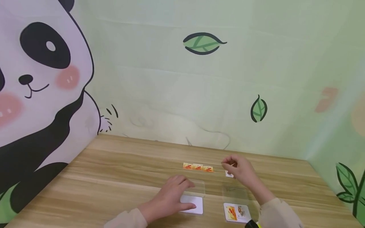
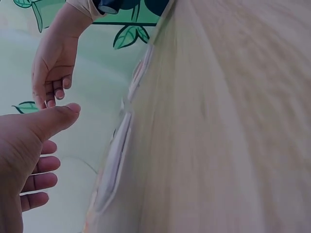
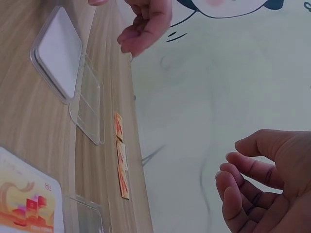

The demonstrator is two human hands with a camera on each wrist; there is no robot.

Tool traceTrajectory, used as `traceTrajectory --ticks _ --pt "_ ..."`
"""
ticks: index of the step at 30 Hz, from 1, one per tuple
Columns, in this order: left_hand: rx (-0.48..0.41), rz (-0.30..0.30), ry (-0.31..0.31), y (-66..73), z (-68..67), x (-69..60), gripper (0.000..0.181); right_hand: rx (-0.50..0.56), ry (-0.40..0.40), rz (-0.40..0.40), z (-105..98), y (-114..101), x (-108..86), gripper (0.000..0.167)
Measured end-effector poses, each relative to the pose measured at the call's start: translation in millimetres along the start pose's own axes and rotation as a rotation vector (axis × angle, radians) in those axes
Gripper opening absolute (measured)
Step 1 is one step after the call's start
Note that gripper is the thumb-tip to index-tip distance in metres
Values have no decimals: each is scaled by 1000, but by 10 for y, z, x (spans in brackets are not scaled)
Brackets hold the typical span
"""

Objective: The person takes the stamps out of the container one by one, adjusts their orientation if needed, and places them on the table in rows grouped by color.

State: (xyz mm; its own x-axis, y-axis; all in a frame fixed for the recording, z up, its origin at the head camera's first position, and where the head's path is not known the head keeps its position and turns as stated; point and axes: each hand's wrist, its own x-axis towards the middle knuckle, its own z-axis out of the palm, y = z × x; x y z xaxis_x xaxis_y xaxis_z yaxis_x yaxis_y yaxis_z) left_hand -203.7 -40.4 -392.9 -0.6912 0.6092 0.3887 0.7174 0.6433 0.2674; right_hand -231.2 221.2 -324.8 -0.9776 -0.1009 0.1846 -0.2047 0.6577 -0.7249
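A pale green backdrop [image 1: 154,63] with a large panda stands behind a wood-grain tabletop [image 1: 99,177] that carries all the small things. Over it hang two bare hands. The left hand [image 1: 168,198] is above the left clear case, fingers relaxed and spread from the thumb, holding nothing; the left wrist view shows a gap between it and the case. The right hand [image 1: 240,167] is farther out, its fingers loosely bent, with no object visible among them in the right wrist view.

The left case [image 1: 199,205] holds a plain white panel, its transparent lid [image 1: 200,189] folded out behind. Just beside it to the right is a second case [image 1: 238,220] bearing an orange picture and a paler one, its own lid [image 1: 235,194] folded out too.

Beyond the cases, three small orange cards [image 1: 198,167] lie in a touching row. Smallest in sight, a whitish card [image 1: 229,174] lies just under the right hand, partly hidden; whether the fingertips touch it I cannot tell.

The step in hand appears to be laying out the small cards; moving one next calls for a fine thumb-and-fingertip pinch at its edge.
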Motion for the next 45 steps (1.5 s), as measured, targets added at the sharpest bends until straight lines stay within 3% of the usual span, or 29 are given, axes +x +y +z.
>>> traceTrajectory --ticks 6,18,30,39,45 --pt "-12 -6 0 87 32 78 49 5 -13 0 -33 -17 -104 15" --pt "2 43 -32 236 142 177 50 31 -48 -36 -89 -40 -246 17" --pt "55 80 56 366 325 225 45 72 -87 -30 -64 80 -398 16" --pt "12 43 -9 479 405 280 46 44 -136 -78 -88 194 -551 21" --pt "31 30 -5 525 465 302 50 11 -155 -129 -50 310 -609 17"
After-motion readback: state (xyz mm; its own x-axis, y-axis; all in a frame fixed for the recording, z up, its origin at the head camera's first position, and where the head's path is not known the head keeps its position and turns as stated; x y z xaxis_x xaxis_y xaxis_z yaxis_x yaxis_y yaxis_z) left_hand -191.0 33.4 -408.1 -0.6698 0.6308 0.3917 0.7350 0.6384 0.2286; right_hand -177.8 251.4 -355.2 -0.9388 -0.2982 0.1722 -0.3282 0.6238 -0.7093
